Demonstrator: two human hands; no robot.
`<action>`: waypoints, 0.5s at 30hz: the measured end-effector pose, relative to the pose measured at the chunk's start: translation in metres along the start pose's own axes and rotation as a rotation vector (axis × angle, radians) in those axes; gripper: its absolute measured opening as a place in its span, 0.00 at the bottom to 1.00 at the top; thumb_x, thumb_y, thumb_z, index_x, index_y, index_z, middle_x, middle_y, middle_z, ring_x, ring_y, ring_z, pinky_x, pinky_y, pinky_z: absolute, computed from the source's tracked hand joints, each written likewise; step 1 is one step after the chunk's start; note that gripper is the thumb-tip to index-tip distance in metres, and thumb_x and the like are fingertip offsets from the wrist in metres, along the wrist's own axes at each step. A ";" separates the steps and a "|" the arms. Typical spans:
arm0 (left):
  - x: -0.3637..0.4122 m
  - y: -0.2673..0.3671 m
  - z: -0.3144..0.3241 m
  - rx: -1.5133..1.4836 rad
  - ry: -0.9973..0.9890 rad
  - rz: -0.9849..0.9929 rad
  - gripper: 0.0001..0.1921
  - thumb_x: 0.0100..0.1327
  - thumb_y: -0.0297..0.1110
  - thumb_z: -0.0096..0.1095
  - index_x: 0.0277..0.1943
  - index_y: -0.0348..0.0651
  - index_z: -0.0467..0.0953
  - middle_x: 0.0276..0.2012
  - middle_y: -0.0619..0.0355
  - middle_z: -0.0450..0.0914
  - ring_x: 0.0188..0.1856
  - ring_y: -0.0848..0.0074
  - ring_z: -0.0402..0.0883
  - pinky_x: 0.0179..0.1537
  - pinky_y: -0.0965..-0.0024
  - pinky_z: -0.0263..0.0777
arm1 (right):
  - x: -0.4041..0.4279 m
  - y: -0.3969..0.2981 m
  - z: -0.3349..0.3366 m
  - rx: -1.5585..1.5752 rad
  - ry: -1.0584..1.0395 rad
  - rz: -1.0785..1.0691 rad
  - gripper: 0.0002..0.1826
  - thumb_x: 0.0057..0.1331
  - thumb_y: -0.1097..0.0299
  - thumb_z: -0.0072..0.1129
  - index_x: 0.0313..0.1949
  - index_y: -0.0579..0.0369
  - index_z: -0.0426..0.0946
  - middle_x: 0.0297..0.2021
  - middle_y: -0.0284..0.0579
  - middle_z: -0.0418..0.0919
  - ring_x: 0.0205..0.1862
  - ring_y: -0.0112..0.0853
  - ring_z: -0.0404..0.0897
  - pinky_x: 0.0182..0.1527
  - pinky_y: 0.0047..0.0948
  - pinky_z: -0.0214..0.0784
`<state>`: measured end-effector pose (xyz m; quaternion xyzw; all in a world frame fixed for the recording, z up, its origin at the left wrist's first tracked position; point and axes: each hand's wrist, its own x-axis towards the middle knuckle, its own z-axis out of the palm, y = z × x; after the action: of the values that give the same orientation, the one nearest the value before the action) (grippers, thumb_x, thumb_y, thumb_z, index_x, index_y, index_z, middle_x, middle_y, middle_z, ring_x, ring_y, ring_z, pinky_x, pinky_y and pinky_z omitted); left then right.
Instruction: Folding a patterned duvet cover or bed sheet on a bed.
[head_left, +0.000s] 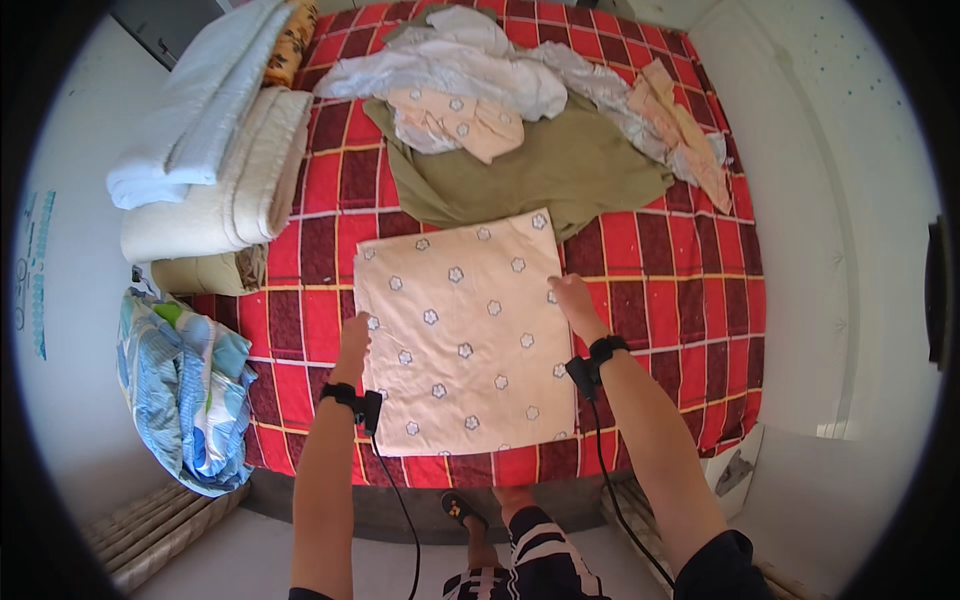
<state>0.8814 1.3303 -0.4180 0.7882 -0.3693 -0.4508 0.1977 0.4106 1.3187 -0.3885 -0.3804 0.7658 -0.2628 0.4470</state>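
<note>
A peach cloth with a white flower print lies folded into a rough square near the front of the bed. My left hand is at its left edge, fingers curled against the fabric. At the right edge, a little farther from me, my right hand pinches the cloth between thumb and fingers. Slight wrinkles run across the cloth's left half and its lower part. Its far right corner reaches the olive-green cloth spread behind it. Each wrist wears a black strap with a small device and a cable.
A red checked bedspread covers the bed. Crumpled white fabric and a peach strip lie at the back. Folded white quilts, a khaki roll and a blue patterned bundle line the left side. White walls flank the bed.
</note>
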 end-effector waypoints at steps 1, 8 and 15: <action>0.003 -0.027 0.026 0.458 0.133 0.126 0.41 0.54 0.51 0.64 0.65 0.44 0.54 0.57 0.49 0.66 0.54 0.49 0.70 0.55 0.49 0.63 | -0.005 0.047 0.003 -0.268 0.156 -0.170 0.27 0.57 0.50 0.59 0.46 0.59 0.69 0.41 0.49 0.76 0.41 0.39 0.77 0.43 0.37 0.68; -0.154 -0.108 0.061 0.625 0.151 -0.118 0.42 0.51 0.53 0.65 0.63 0.38 0.57 0.56 0.39 0.63 0.59 0.47 0.63 0.56 0.47 0.60 | -0.167 0.194 0.007 0.020 0.100 0.372 0.26 0.60 0.52 0.60 0.43 0.66 0.69 0.36 0.53 0.77 0.41 0.38 0.77 0.43 0.34 0.67; -0.177 -0.108 0.034 0.380 0.016 -0.121 0.22 0.59 0.45 0.60 0.45 0.30 0.72 0.44 0.38 0.70 0.48 0.48 0.71 0.48 0.53 0.65 | -0.226 0.219 -0.012 -0.091 0.165 0.313 0.27 0.65 0.49 0.52 0.31 0.68 0.69 0.25 0.54 0.73 0.29 0.39 0.73 0.33 0.36 0.63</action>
<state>0.8391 1.5356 -0.4046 0.8356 -0.3982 -0.3779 0.0211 0.3942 1.6293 -0.4366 -0.2534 0.8608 -0.1857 0.4004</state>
